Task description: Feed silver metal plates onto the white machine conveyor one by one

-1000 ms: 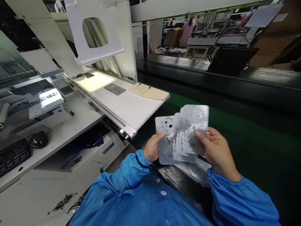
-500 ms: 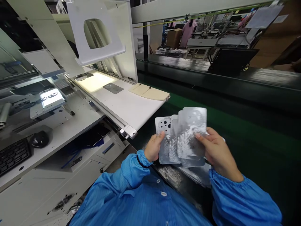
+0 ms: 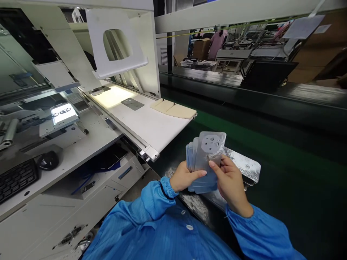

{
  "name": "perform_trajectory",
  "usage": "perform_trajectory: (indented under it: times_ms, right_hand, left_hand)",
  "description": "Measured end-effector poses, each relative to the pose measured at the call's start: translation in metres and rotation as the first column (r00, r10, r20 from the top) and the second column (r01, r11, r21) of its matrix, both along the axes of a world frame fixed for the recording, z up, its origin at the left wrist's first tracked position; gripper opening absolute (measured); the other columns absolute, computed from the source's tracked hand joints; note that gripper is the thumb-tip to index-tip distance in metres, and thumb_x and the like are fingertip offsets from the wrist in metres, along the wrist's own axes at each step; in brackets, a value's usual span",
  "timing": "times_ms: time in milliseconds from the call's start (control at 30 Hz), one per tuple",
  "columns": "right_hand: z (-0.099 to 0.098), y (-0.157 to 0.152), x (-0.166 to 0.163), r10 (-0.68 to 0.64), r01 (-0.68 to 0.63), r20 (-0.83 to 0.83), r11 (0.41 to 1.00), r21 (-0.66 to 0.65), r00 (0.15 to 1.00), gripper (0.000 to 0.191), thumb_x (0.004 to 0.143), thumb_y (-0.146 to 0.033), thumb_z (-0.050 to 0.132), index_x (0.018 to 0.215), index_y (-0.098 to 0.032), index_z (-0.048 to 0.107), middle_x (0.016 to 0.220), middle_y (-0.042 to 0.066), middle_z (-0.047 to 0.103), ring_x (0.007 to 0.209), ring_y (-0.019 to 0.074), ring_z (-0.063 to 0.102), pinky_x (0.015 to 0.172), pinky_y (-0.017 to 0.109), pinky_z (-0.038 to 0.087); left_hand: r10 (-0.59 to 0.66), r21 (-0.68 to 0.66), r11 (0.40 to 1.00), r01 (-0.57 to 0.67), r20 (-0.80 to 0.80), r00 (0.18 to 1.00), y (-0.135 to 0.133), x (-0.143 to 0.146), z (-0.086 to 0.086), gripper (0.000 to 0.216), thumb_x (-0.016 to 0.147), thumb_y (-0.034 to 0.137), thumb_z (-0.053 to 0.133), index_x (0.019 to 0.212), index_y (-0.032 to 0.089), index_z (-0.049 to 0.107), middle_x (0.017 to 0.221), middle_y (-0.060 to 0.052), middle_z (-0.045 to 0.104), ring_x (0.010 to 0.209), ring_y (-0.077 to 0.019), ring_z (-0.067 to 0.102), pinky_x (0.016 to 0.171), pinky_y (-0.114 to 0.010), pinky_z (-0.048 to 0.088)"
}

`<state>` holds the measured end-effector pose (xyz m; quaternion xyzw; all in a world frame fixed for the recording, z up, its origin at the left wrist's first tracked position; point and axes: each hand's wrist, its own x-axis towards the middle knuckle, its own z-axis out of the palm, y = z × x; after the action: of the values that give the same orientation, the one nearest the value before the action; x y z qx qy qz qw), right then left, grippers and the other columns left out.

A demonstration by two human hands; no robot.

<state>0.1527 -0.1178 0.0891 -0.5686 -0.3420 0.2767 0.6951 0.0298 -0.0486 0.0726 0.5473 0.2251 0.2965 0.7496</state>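
Note:
I hold a fanned stack of thin grey metal plates [image 3: 204,159] with round holes, low in the middle of the view. My left hand [image 3: 184,179] grips the stack from below, thumb pressed on its lower edge. My right hand [image 3: 229,180] pinches the front plate, thumb on its face. Behind my hands a shiny foil-like sheet [image 3: 245,168] lies at the edge of the dark green conveyor belt [image 3: 284,159]. One more grey plate [image 3: 132,104] lies on the white conveyor [image 3: 151,124] of the machine to the left.
A white inspection machine [image 3: 119,47] with a lit opening stands at the left. A keyboard [image 3: 15,178] and mouse [image 3: 47,160] sit on its lower shelf. A beige pad [image 3: 173,108] lies at the white conveyor's far end. A person in pink [image 3: 217,41] stands far behind.
The widely fanned plates have been gathered into a tighter stack. Both hands drew closer together and lower, and the front plate now shows its holed face.

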Motion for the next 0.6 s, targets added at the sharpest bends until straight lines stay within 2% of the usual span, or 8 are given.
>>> perform_trajectory:
  times_ms: [100,200,300,367,467,533,600]
  right_hand:
    - [-0.010,-0.002,-0.005,0.043,-0.035,0.216,0.998,-0.043,0.976,0.036,0.078,-0.043,0.069,0.107,-0.023,0.063,0.110,0.007,0.070,0.103,0.0249,0.065,0.096,0.046,0.049]
    - [-0.015,-0.004,-0.007,0.118,-0.085,0.387,0.991,-0.103,0.914,0.036,0.083,-0.044,0.063,0.113,-0.024,0.063,0.124,0.008,0.065,0.117,0.0265,0.058,0.105,0.048,0.041]
    - [-0.021,-0.003,-0.014,0.188,-0.126,0.464,0.979,-0.162,0.865,0.053,0.084,-0.046,0.059,0.131,-0.023,0.052,0.139,0.010,0.054,0.130,0.0270,0.047,0.109,0.048,0.036]
    - [-0.026,0.000,-0.019,0.244,-0.152,0.464,0.962,-0.227,0.852,0.066,0.084,-0.048,0.057,0.142,-0.023,0.039,0.146,0.012,0.046,0.133,0.0276,0.043,0.109,0.050,0.037]
    - [-0.032,0.003,-0.024,0.322,-0.185,0.451,0.929,-0.321,0.832,0.075,0.084,-0.048,0.056,0.148,-0.022,0.025,0.151,0.015,0.036,0.136,0.0297,0.039,0.109,0.053,0.034]
    - [-0.035,0.004,-0.026,0.352,-0.206,0.451,0.917,-0.340,0.821,0.081,0.083,-0.046,0.057,0.149,-0.022,0.018,0.151,0.016,0.035,0.136,0.0306,0.038,0.109,0.054,0.033]
    - [-0.038,0.003,-0.028,0.329,-0.205,0.459,0.932,-0.299,0.825,0.087,0.081,-0.044,0.061,0.149,-0.023,0.010,0.150,0.018,0.035,0.137,0.0302,0.037,0.110,0.055,0.033]
  left_hand:
    - [0.023,0.225,0.974,-0.017,-0.024,0.999,0.005,-0.011,-0.008,0.052,0.075,0.052,0.069,0.108,0.012,0.067,0.108,-0.012,0.071,0.102,-0.0278,0.065,0.098,-0.046,0.048]
    - [-0.001,0.438,0.899,-0.009,0.024,1.000,0.014,-0.024,-0.017,0.045,0.086,0.045,0.058,0.120,0.017,0.062,0.131,-0.013,0.060,0.123,-0.0281,0.055,0.108,-0.047,0.040]
    - [-0.039,0.536,0.844,0.006,0.051,0.998,0.025,-0.032,-0.032,0.042,0.087,0.043,0.057,0.122,0.021,0.060,0.141,-0.012,0.052,0.134,-0.0278,0.045,0.114,-0.047,0.032]
    - [-0.046,0.523,0.852,0.014,0.049,0.998,0.032,-0.033,-0.043,0.047,0.083,0.045,0.061,0.123,0.021,0.060,0.141,-0.013,0.052,0.134,-0.0287,0.044,0.114,-0.048,0.032]
    - [-0.077,0.443,0.895,0.047,0.051,0.996,0.038,-0.030,-0.054,0.060,0.076,0.045,0.069,0.129,0.020,0.055,0.144,-0.014,0.048,0.134,-0.0294,0.044,0.114,-0.047,0.031]
    - [-0.088,0.363,0.930,0.062,0.056,0.995,0.038,-0.028,-0.054,0.064,0.075,0.044,0.071,0.131,0.020,0.053,0.143,-0.013,0.049,0.133,-0.0289,0.045,0.114,-0.045,0.031]
    - [-0.062,0.255,0.966,0.045,0.057,0.996,0.035,-0.025,-0.050,0.059,0.076,0.048,0.068,0.127,0.019,0.057,0.136,-0.013,0.056,0.125,-0.0288,0.053,0.112,-0.046,0.034]
